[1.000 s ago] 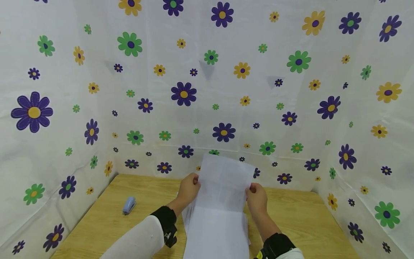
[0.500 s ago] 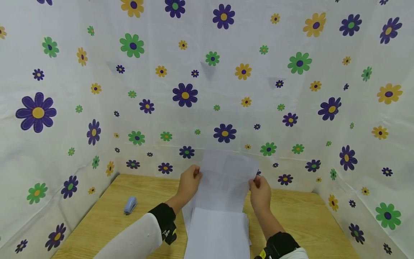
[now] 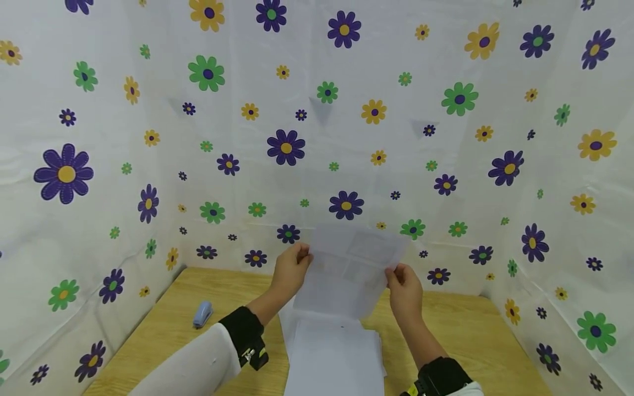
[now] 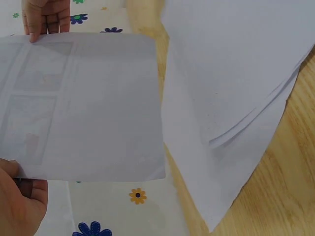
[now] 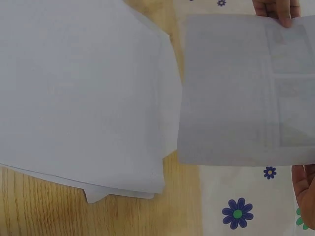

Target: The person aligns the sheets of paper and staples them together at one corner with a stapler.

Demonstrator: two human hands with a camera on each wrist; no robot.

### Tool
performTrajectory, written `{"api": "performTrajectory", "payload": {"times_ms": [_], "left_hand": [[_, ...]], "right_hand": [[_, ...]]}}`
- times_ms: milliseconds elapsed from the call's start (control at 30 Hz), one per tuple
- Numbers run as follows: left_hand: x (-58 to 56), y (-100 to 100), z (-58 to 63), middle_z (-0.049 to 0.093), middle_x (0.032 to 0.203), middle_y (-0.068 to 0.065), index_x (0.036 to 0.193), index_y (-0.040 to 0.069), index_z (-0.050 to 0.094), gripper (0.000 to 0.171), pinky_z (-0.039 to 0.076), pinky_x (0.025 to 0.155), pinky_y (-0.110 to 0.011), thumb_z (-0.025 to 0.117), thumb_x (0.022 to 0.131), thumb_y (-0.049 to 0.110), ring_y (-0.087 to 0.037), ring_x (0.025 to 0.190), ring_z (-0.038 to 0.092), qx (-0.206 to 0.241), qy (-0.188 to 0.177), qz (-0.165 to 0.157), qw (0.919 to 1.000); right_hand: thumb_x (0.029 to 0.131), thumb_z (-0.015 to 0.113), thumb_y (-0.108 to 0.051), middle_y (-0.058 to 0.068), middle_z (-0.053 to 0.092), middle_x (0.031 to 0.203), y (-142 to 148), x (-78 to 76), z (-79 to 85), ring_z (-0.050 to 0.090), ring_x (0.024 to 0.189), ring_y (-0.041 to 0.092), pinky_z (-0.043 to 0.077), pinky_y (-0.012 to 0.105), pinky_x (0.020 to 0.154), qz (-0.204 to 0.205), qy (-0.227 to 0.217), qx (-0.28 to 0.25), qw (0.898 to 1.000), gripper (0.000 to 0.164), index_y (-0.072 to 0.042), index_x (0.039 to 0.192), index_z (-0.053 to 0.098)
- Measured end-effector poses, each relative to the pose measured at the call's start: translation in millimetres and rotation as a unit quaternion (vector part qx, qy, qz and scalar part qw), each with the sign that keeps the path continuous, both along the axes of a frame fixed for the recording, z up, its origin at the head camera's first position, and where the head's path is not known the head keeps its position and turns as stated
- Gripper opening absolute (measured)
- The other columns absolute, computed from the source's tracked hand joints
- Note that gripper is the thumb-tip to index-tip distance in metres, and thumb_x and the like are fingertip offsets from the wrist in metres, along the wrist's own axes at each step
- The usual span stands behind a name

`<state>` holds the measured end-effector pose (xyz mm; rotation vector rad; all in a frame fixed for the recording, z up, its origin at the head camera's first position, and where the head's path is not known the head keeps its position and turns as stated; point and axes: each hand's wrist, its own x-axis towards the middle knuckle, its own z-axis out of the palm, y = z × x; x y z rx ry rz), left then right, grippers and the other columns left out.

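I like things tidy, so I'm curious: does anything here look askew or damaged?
Only the paper stack on the table looks askew: its sheets are not squared up, with corners poking out on both sides. The held-up sheet shows no tear that I can see, and nothing looks spilled.

Stapler lies left of paper stack; sheet between left hand and right hand.

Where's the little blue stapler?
In the head view, the stapler lies on the wooden table, over to the left of the person's left hand and apart from the paper stack.
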<state>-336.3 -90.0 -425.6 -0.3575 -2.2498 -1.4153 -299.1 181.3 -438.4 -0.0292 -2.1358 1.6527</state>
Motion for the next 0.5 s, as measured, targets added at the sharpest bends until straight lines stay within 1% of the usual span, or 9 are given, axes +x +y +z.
{"api": "performTrajectory", "payload": {"times_ms": [67,133,300,400,500], "left_hand": [[3.4,-0.3,3.3,0.071,0.101,-0.009,0.11,0.004,0.067,0.012,0.058,0.081,-0.032,0.066,0.098,0.005,-0.02,0.093,0.067,0.004,-0.008,-0.008,0.9999],[7.0,-1.1,6.4,0.07,0.101,-0.009,0.111,0.003,0.067,0.013,0.057,0.082,-0.033,0.067,0.098,0.005,-0.02,0.093,0.066,0.012,-0.016,-0.017,0.9996],[13.4,-5.0,10.5,0.07,0.098,-0.008,0.11,0.004,0.067,0.012,0.056,0.079,-0.032,0.067,0.098,0.006,-0.019,0.089,0.064,0.015,-0.037,-0.03,0.9987],[16.9,-7.8,10.8,0.069,0.097,-0.007,0.11,0.004,0.067,0.013,0.057,0.078,-0.031,0.068,0.097,0.005,-0.019,0.088,0.063,0.01,-0.059,-0.034,0.9976],[22.2,-10.1,11.1,0.067,0.097,-0.007,0.113,0.003,0.066,0.016,0.056,0.076,-0.029,0.068,0.096,0.004,-0.019,0.088,0.062,0.009,-0.093,-0.041,0.9948]], "right_hand": [[0.105,0.059,-0.019,0.018,0.066,0.113,0.9,2.1,0.0,0.066,0.102,0.028,0.059,0.035,0.087,-0.001,-0.003,0.004,1.0,0.027,0.001,0.123,0.061],[0.105,0.059,-0.021,0.017,0.066,0.112,1.8,4.2,0.8,0.066,0.1,0.026,0.06,0.036,0.086,-0.004,-0.008,0.008,1.0,0.028,0.0,0.124,0.062],[0.105,0.06,-0.022,0.016,0.066,0.11,4.2,9.3,5.6,0.065,0.093,0.024,0.058,0.025,0.075,-0.001,-0.022,0.007,1.0,0.028,-0.001,0.123,0.062],[0.105,0.06,-0.021,0.017,0.066,0.109,6.1,13.5,7.8,0.065,0.088,0.023,0.058,0.024,0.072,0.013,-0.033,0.006,0.999,0.028,-0.001,0.124,0.062],[0.105,0.06,-0.021,0.016,0.066,0.104,8.9,18.0,7.6,0.064,0.082,0.022,0.058,0.025,0.069,0.021,-0.051,0.01,0.998,0.028,-0.001,0.124,0.063]]}}
